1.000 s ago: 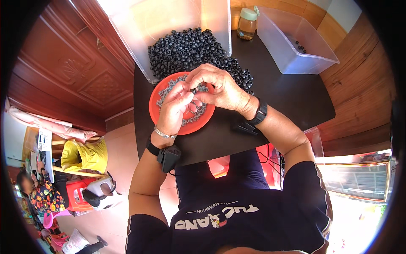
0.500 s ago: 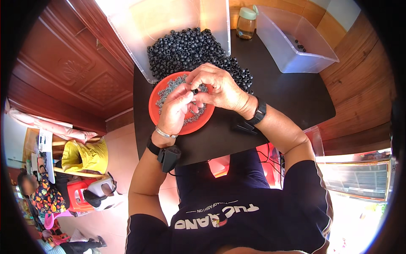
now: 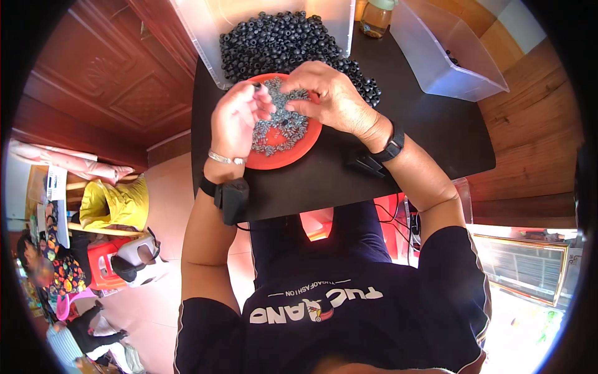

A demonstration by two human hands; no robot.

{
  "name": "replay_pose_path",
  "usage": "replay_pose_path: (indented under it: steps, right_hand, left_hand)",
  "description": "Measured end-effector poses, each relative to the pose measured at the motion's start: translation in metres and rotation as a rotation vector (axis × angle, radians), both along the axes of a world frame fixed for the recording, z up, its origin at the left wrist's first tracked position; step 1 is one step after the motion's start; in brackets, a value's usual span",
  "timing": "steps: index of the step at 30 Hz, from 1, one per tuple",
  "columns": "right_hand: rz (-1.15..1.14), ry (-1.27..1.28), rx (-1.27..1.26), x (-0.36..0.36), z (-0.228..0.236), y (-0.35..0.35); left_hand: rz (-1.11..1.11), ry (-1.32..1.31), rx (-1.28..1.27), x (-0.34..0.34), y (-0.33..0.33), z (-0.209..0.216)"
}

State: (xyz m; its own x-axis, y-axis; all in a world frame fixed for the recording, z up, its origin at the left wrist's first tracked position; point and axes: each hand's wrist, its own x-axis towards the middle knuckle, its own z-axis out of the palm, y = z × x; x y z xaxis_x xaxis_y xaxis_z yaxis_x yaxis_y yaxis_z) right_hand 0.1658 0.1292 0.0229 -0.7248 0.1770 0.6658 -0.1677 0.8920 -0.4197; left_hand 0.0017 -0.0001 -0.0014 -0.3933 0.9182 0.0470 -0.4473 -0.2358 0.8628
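Note:
My left hand [image 3: 235, 121] is over the left side of a red round dish [image 3: 299, 154], its fingers curled around a small round black plastic piece [image 3: 256, 86] that shows at the fingertips. To its right, my right hand [image 3: 339, 100] hovers over the dish with thumb and fingers apart, and I see nothing between them. Many small silvery metal pieces [image 3: 277, 140], too small to name surely, lie spread in the dish. Behind it, a heap of round black plastic pieces with holes [image 3: 274, 47] spills out of a clear plastic bin [image 3: 208, 56] onto the dark table.
A second clear bin [image 3: 448, 78] with a few black pieces stands at the far right of the dark table [image 3: 430, 149]. Beside it is a jar [image 3: 375, 19] with a pale lid. A black device [image 3: 367, 165] lies near my right wrist. Other people are at the far left.
My hands were together over the dish around a black piece. Now they are apart, the left one moved left with the piece. The view has shifted, so the table sits higher.

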Motion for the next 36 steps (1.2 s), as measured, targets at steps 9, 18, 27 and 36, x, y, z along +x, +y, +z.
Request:
replay_pose_path:
  steps: [9,18,27,36]
  right_hand:
    - [0.172,-0.321,0.273,-0.016,-0.004,-0.028]
    - [0.086,-0.417,0.467,-0.027,-0.023,-0.032]
    - [-0.051,0.024,-0.36,-0.03,0.004,-0.016]
    - [-0.133,-0.074,-0.25,-0.01,-0.007,-0.026]
  left_hand:
    - [0.123,-0.106,-0.09,-0.011,0.001,-0.004]
    - [0.088,-0.126,-0.104,-0.011,0.005,-0.005]
    - [0.036,-0.121,-0.12,-0.002,-0.007,-0.001]
    - [-0.062,-0.038,-0.035,0.05,0.022,-0.025]
